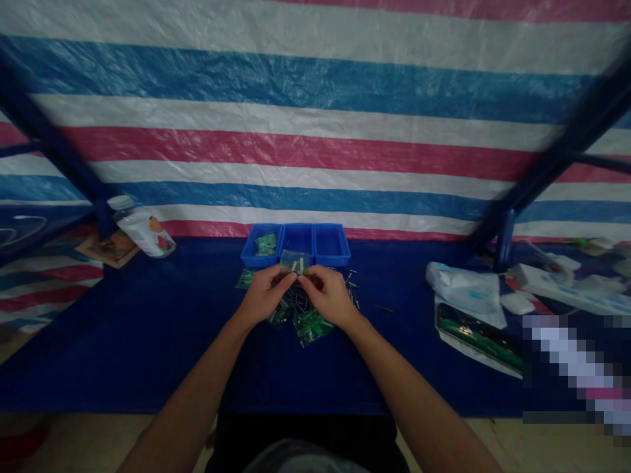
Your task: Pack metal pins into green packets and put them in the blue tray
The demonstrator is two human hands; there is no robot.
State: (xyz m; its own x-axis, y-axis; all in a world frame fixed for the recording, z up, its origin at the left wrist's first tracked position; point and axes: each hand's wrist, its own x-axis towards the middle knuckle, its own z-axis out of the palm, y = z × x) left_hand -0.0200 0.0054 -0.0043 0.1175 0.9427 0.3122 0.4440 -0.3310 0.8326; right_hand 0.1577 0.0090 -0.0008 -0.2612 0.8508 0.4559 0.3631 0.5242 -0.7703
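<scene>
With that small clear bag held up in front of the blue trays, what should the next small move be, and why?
Probably a gentle pinch along the near edge of the clear bag: the left grip and right grip hold it close together there, with light pieces showing inside. Whether it is sealed is too small to tell.

Packet [296, 261] between my left hand [265, 293] and right hand [329, 295]. Three bins [331, 244] in row beyond it; bagged pieces [266, 244] in left bin [250, 249]. Loose pins [298, 301], more packets [311, 326] on table [138, 341], around my hands. Bottle [148, 231] far left. Phone [478, 338], power strip [572, 289] right.
</scene>
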